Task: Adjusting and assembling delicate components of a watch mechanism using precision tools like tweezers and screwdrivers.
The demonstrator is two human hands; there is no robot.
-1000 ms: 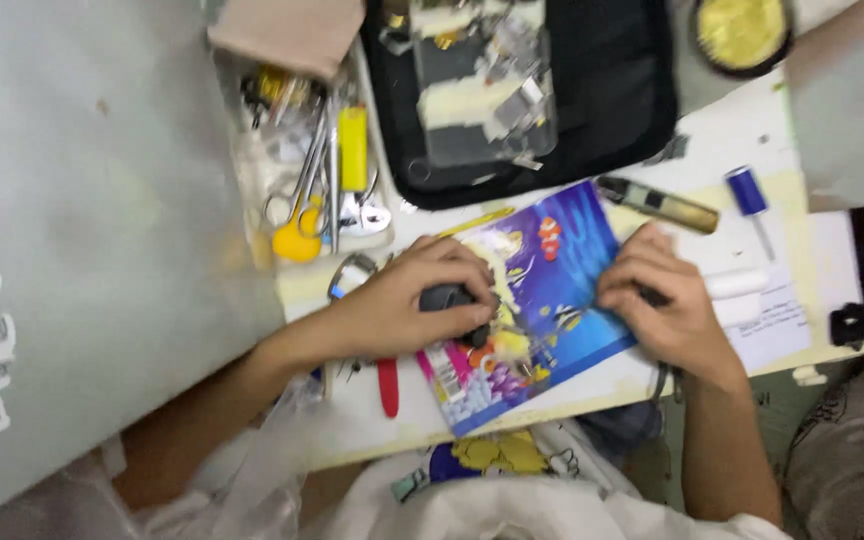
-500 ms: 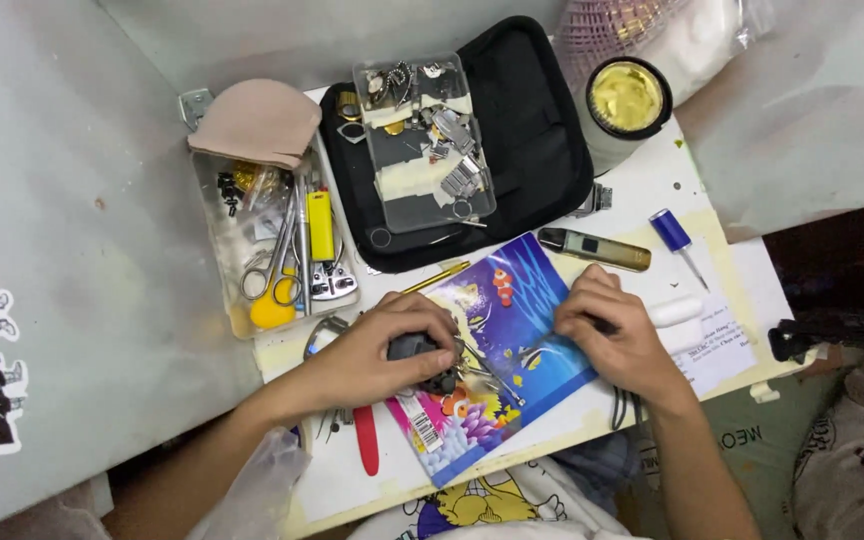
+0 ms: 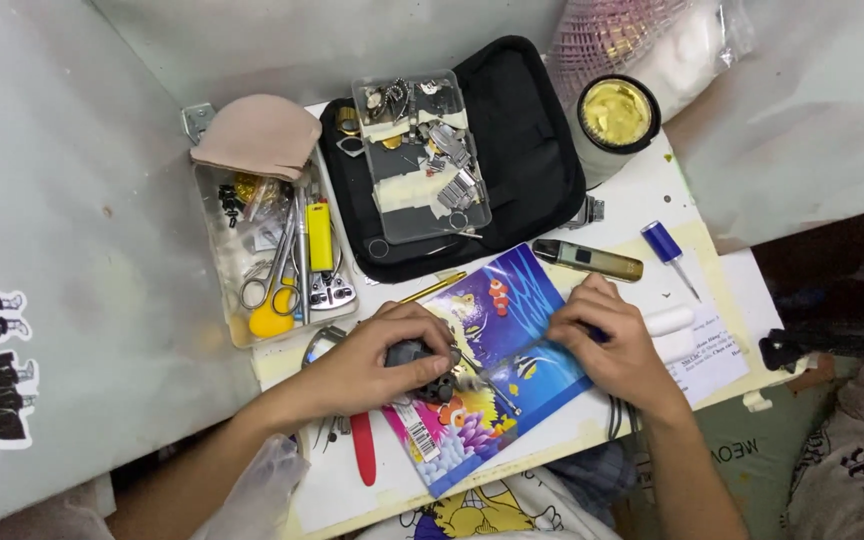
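Left hand (image 3: 377, 362) closed around small dark gadget (image 3: 420, 362) on fish-print booklet (image 3: 497, 360); right hand (image 3: 617, 345) pinching thin tool (image 3: 522, 352).

Small dark grey gadget (image 3: 422, 362), rounded, lying on a colourful fish-print booklet (image 3: 512, 330) near the table's front edge; thin metal tool (image 3: 512, 352) angled toward it from the right.

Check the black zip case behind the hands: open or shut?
Open: the black case lies spread flat, a clear parts box resting inside.
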